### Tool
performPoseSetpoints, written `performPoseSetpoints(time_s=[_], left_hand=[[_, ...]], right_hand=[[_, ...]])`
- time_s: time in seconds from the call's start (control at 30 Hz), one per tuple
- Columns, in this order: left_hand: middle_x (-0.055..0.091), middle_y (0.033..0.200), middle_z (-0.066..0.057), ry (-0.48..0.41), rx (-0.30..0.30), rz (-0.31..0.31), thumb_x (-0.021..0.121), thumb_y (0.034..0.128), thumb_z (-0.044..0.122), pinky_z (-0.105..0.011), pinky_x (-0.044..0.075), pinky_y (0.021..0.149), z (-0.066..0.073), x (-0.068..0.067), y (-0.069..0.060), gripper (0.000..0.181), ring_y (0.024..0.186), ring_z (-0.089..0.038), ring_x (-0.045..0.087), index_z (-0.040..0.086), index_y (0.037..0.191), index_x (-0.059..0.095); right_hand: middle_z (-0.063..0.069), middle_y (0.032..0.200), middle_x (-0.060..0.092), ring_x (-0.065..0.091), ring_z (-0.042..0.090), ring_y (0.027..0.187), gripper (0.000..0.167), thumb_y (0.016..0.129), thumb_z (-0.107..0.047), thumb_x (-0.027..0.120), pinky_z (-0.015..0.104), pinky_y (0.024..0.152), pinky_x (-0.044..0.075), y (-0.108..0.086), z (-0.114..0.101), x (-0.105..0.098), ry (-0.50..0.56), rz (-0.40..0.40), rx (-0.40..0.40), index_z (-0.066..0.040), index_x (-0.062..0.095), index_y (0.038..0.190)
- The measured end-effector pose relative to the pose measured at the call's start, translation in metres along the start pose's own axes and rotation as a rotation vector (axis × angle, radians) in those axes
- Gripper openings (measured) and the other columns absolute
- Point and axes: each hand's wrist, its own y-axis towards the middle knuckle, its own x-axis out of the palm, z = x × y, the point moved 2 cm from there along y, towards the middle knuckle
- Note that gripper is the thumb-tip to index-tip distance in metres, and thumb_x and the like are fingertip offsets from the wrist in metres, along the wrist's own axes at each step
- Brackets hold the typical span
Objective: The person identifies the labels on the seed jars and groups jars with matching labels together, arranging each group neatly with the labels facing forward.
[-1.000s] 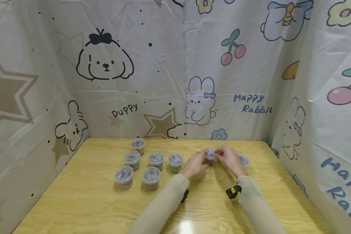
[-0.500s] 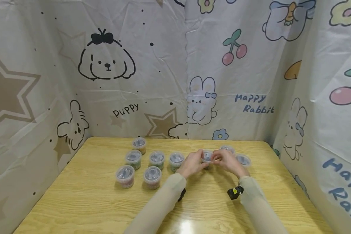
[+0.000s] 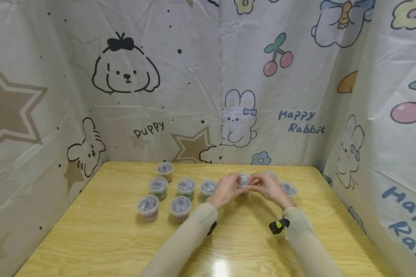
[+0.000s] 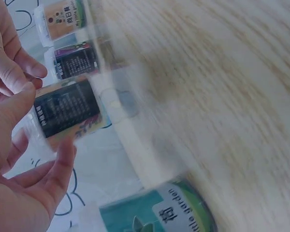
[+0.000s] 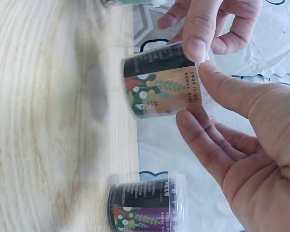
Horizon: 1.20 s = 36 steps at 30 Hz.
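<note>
Both hands hold one small clear-lidded cup [image 3: 244,180] near the back of the table. My left hand [image 3: 225,191] grips its left side, thumb and fingers around the rim in the left wrist view. On the other side my right hand [image 3: 268,189] pinches the rim between thumb and fingers. A black and orange label with plants wraps the cup [image 5: 159,82] in the right wrist view, where its base shows off the wood. Just left of my left hand stands a green-labelled cup [image 3: 208,187], partly hidden by that hand.
Several lidded cups stand on the left, among them a front-left cup [image 3: 148,208], a front cup [image 3: 180,207] and a back cup [image 3: 164,171]. Right of the hands are two cups, one [image 3: 288,189] beside the right wrist. Patterned cloth [image 3: 194,96] hangs behind the table [image 3: 249,246].
The held cup and both hands have moved a little left. A cup behind the right hand has come into view. The other cups stand where they were.
</note>
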Motion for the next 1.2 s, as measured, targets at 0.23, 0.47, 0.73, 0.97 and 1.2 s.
performPoseSetpoints(time_s=[0.23,0.47,0.73,0.97,1.2], left_hand=[[0.064,0.094,0.002,0.025,0.037,0.037,0.08,0.0834,0.03,-0.021,0.043,0.064,0.006,-0.02,0.002,0.029,0.079,-0.009,0.054,0.015,0.093,0.056],[0.065,0.096,0.002,-0.03,0.011,0.016,0.081,0.0823,0.031,-0.021,0.042,0.065,-0.002,-0.039,0.001,0.029,0.076,-0.009,0.052,0.015,0.088,0.057],[0.064,0.09,0.003,-0.162,0.054,-0.009,0.081,0.0813,0.03,-0.025,0.044,0.066,-0.014,-0.057,-0.005,0.027,0.078,-0.015,0.056,0.016,0.085,0.059],[0.063,0.1,0.003,-0.236,0.049,-0.025,0.079,0.0835,0.03,-0.032,0.047,0.079,-0.016,-0.069,-0.013,0.025,0.096,-0.017,0.058,0.018,0.089,0.058],[0.063,0.096,0.001,-0.252,0.029,0.0,0.08,0.0819,0.033,-0.021,0.04,0.053,-0.015,-0.081,-0.018,0.031,0.057,-0.008,0.046,0.018,0.09,0.054]], right_hand=[[0.008,0.11,0.072,0.07,0.028,0.1,0.01,0.086,-0.026,0.077,0.036,0.076,0.058,0.004,-0.005,-0.005,0.073,0.061,0.109,-0.019,0.07,0.088],[0.006,0.115,0.071,0.069,0.024,0.103,0.016,0.088,-0.023,0.075,0.037,0.08,0.057,0.007,-0.018,-0.007,0.14,0.049,0.139,-0.019,0.074,0.103],[0.007,0.113,0.07,0.067,0.024,0.103,0.037,0.086,-0.028,0.077,0.036,0.082,0.057,0.008,-0.024,-0.006,0.207,0.041,0.119,-0.019,0.068,0.121],[0.011,0.121,0.066,0.065,0.028,0.109,0.044,0.085,-0.026,0.078,0.038,0.087,0.057,0.008,-0.028,-0.002,0.313,0.047,0.027,-0.015,0.064,0.124],[0.019,0.117,0.065,0.064,0.033,0.107,0.042,0.088,-0.016,0.075,0.037,0.083,0.057,0.008,-0.054,-0.002,0.332,0.082,-0.015,-0.004,0.061,0.126]])
